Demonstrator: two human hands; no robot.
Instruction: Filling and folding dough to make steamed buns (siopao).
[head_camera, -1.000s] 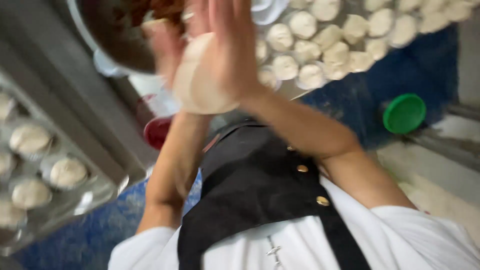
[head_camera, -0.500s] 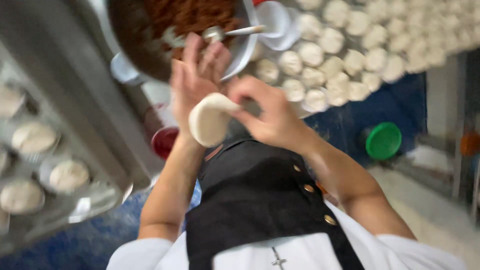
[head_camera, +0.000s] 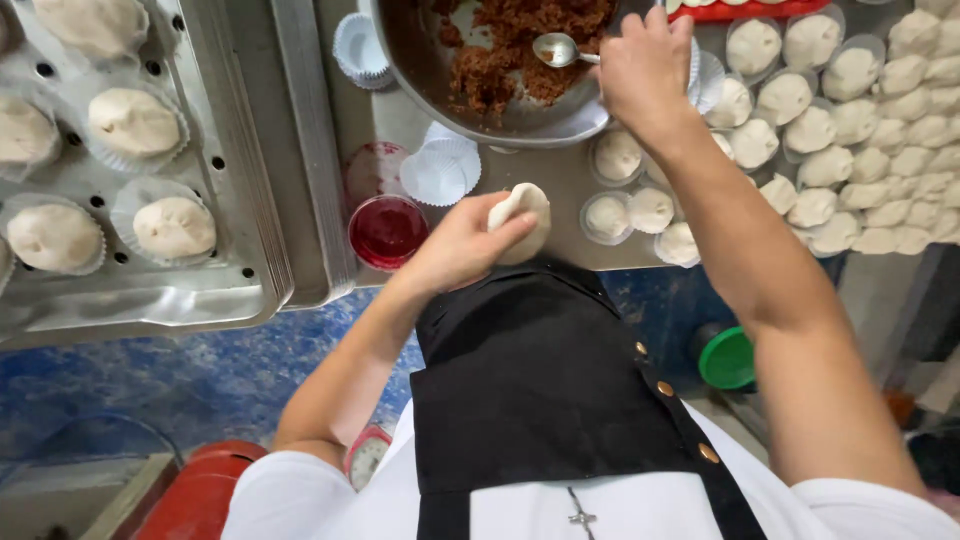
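Note:
My left hand (head_camera: 462, 250) cups a flattened round of white dough (head_camera: 523, 220) just above the table's front edge, close to my black apron. My right hand (head_camera: 645, 65) reaches forward and grips the handle of a metal spoon (head_camera: 558, 48). The spoon's bowl rests in the brown minced filling (head_camera: 520, 45) inside a large metal bowl (head_camera: 470, 100).
A perforated metal tray (head_camera: 150, 270) at the left holds dough buns in paper liners. Several dough pieces (head_camera: 860, 120) lie on the table at the right. A small red bowl (head_camera: 388, 230), stacked paper liners (head_camera: 440, 170) and a green lid (head_camera: 727, 358) on the floor are nearby.
Both hands were together pressing the dough round. Now my right hand has left it and gone forward to the spoon in the bowl, while the left keeps the dough.

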